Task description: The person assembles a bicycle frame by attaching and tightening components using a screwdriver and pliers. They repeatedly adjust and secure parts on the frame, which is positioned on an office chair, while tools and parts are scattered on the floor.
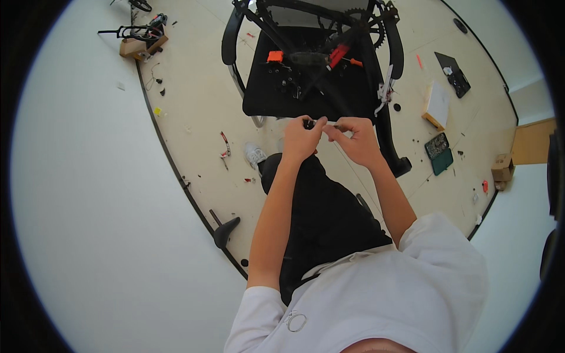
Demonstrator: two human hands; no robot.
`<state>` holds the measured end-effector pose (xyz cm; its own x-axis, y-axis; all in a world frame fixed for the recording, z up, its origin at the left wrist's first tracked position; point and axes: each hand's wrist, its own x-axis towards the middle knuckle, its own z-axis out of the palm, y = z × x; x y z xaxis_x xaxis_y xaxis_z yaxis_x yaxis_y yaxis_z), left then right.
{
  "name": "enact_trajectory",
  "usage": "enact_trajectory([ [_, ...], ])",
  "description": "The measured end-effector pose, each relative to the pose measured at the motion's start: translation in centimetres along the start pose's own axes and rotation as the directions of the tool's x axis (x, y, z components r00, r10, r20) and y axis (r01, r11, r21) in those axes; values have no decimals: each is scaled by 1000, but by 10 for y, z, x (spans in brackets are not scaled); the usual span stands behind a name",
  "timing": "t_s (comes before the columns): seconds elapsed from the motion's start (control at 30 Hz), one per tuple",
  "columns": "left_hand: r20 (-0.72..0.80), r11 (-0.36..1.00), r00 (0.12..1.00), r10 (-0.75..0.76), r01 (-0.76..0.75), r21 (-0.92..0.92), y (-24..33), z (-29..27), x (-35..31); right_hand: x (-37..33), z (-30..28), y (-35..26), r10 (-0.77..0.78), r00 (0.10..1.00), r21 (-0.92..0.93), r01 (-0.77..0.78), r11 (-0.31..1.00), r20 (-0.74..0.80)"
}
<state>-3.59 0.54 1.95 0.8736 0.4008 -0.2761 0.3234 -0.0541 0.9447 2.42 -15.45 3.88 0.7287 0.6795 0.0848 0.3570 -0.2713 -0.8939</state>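
In front of a black chair seat [256, 97], my two hands meet close together. My left hand [301, 140] is closed around a small dark part [308, 123], mostly covered by the fingers. My right hand [356, 141] pinches a thin, light-coloured piece [331, 123] between thumb and fingers, its end pointing at the left hand. What kind of pieces these are is too small to tell. On the chair just beyond lies a dark bicycle frame [268, 26] with a chainring [379, 29]. Beside it are a red-handled tool [338, 56], an orange screwdriver [355, 62] and an orange block-shaped object [275, 56].
A bicycle saddle [226, 232] lies on the floor at left, near the wall. To the right are an open green case [441, 162], a white-topped box [436, 103], an open black case [462, 85] and a cardboard box [503, 167]. Small parts are scattered around.
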Motion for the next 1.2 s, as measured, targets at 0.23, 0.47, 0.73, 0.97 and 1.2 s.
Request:
enact_trajectory([
  [0.23,8,981,982,-188,188,-50,0,-3,7,10,13,4,-14,974,342,94,935,-227],
  [0.47,-25,967,973,-229,230,105,4,-7,5,-2,39,23,69,983,513,29,858,-171],
  [0.73,-62,963,974,-220,227,147,-7,-12,11,-11,57,34,-8,947,309,112,944,-321],
  [0.97,-189,866,982,19,78,494,-6,11,3,10,61,29,236,861,583,84,808,-451],
  [1.2,-156,948,988,-7,56,312,-1,-3,8,22,32,22,311,946,666,-176,725,-89],
])
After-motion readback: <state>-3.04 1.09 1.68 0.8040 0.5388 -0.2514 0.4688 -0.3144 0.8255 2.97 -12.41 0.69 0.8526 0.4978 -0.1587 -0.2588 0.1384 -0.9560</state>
